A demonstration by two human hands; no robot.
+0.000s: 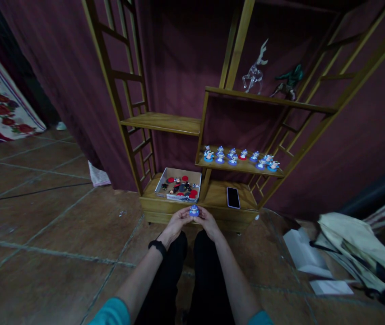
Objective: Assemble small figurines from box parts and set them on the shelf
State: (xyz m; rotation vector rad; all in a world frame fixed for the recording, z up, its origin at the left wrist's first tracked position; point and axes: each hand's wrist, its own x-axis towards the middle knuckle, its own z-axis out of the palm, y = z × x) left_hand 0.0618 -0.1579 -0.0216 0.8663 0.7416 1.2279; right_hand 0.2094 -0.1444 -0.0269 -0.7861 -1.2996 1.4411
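Note:
Between my two hands, in front of the low shelf, I hold a small blue-and-white figurine (194, 210) upright on its round base. The fingers of my left hand (179, 219) close on its left side, and those of my right hand (208, 221) on its right. Just beyond stands an open cardboard box (162, 195) with several red and black figurine pieces lying loose in it. Several similar figurines (233, 159) stand in rows on the shelf board (246, 168) to the upper right, mostly blue, one with a red base.
A phone (233, 197) lies on the bottom board of the wooden shelf unit (161, 121). Higher up stand a clear deer-like statuette (254, 74) and a dark green statuette (290, 82). White boxes (303, 253) and a cream bag (351, 243) are on the floor at right.

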